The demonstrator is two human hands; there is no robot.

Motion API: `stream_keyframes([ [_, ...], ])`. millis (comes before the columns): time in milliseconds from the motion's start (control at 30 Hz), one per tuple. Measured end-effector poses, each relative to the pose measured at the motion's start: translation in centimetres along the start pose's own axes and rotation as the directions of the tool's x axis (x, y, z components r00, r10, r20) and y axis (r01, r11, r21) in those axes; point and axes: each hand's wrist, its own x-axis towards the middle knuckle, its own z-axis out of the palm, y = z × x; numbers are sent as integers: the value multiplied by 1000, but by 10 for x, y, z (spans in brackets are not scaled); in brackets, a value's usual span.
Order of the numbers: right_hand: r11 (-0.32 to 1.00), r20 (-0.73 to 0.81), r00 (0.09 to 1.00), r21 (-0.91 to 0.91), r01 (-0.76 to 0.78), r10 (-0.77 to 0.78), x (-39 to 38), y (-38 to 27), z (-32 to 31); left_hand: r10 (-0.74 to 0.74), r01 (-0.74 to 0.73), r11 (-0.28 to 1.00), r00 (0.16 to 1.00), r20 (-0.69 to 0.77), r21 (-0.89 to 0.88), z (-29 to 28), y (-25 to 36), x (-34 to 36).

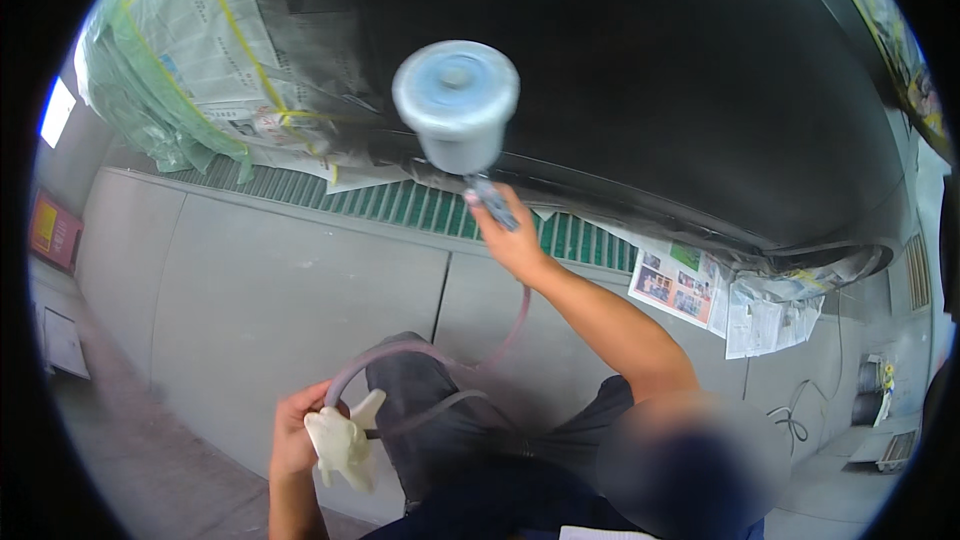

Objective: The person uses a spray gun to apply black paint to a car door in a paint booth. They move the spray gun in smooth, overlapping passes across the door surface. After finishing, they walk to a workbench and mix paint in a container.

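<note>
My right hand [515, 235] is closed around the grip of a spray gun, its fingers wrapped on the dark handle [493, 203]. On top of the gun sits a whitish paint cup [456, 105] with a pale blue lid, smeared by motion. The gun is held up by the lower part of a dark car body panel [620, 70]; its nozzle is hidden under the cup. Low on the left, my left hand [298, 430] grips a pinkish air hose [430, 348] that loops toward the gun. A crumpled cream-coloured glove or cloth [343, 443] hangs at that hand.
Newspaper [235, 50] with yellow tape and green film [150, 105] cover the car's left part. More newspaper sheets [690, 285] hang below the panel at right. A green slatted floor grate [430, 208] runs under the car. A thin cable [795, 410] curls on the floor.
</note>
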Motion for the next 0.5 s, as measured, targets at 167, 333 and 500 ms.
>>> stream_keyframes([
  [167,1000,223,975,17,5,-8,57,-55,95,-37,25,997,983,-178,-69,-34,-11,-20],
  [333,999,107,993,5,48,-49,64,-72,76,-24,12,995,992,-121,-104,-25,-9,-9],
  [500,979,78,991,169,-116,104,2,-49,-52,-31,30,1000,999,-13,-4,7,2,19],
])
